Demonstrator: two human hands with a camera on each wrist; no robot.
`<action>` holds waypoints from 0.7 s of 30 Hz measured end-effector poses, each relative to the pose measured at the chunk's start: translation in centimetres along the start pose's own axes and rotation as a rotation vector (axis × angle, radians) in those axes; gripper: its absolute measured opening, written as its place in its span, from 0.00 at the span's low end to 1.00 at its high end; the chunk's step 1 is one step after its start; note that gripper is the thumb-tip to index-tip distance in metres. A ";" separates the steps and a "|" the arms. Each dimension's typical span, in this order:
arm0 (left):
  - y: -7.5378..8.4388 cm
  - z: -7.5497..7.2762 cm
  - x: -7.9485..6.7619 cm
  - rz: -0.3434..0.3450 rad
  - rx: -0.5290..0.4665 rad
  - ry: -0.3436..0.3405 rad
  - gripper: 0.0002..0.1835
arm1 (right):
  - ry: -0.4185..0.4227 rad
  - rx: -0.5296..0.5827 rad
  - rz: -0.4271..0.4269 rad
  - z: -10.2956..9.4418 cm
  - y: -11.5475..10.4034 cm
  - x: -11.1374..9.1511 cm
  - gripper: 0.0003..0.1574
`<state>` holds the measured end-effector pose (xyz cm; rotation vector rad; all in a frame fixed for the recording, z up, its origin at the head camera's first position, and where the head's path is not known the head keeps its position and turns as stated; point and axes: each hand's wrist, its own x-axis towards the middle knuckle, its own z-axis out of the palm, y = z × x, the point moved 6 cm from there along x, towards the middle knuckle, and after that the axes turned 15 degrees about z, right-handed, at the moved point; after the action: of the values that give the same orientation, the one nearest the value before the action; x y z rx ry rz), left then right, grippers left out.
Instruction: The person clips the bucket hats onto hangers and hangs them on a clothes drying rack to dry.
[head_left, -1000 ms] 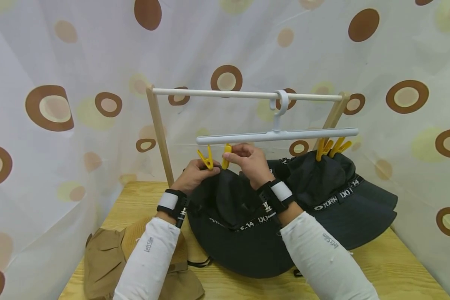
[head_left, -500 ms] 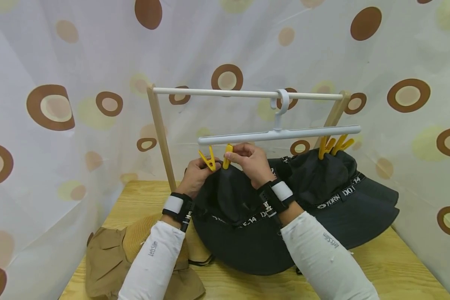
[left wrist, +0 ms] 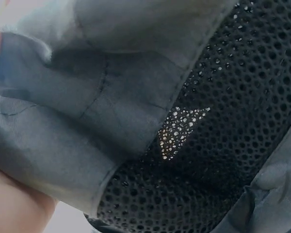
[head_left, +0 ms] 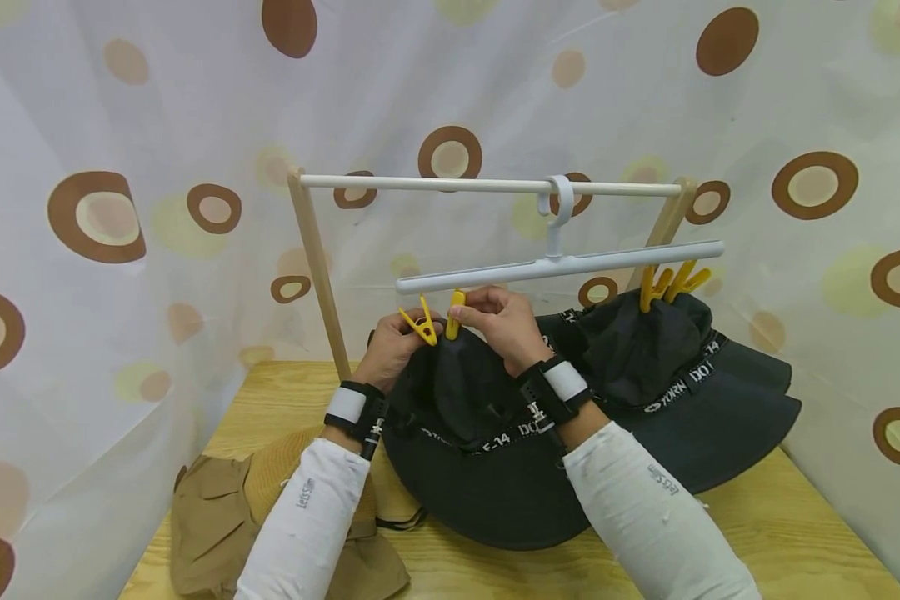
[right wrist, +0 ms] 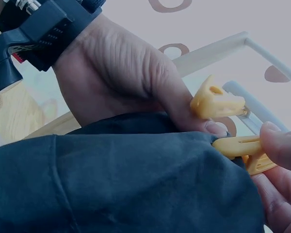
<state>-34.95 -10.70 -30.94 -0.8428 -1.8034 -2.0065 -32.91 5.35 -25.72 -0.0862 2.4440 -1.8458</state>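
Observation:
My left hand (head_left: pixel 388 352) pinches the top of a black wide-brimmed hat (head_left: pixel 487 500) beside a yellow clip (head_left: pixel 423 327) under the hanger's left end. With my right hand (head_left: pixel 506 327) I pinch a second yellow clip (head_left: pixel 456 315), whose tip is at the bunched fabric. In the right wrist view, the thumb of my left hand (right wrist: pixel 121 77) lies along the dark cloth next to the clip (right wrist: pixel 240 145). Cloth and a mesh panel (left wrist: pixel 223 136) fill most of the left wrist view. A white hanger (head_left: pixel 555 267) hangs from the rod above, tilted with its left end lower.
Another black hat (head_left: pixel 690 417) hangs at the right from two yellow clips (head_left: pixel 675 283). The rack's rod (head_left: pixel 420 183) runs between wooden legs (head_left: pixel 318 267). A brown hat (head_left: pixel 210 517) with a straw-coloured part lies on the wooden table (head_left: pixel 285 387), partly behind my left sleeve.
My left hand has moved slightly right, bringing the hat's top closer against the clip in my right hand. The hanger has tilted more, its right end rising.

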 end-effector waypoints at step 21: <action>-0.3 0.0 0.1 0.009 -0.012 0.024 0.06 | 0.068 -0.044 -0.110 0.4 0.3 -0.2 0.20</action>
<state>-35.23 -10.63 -31.12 -0.8252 -1.7727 -2.0156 -32.72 5.07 -26.15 -0.1671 2.5751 -1.8682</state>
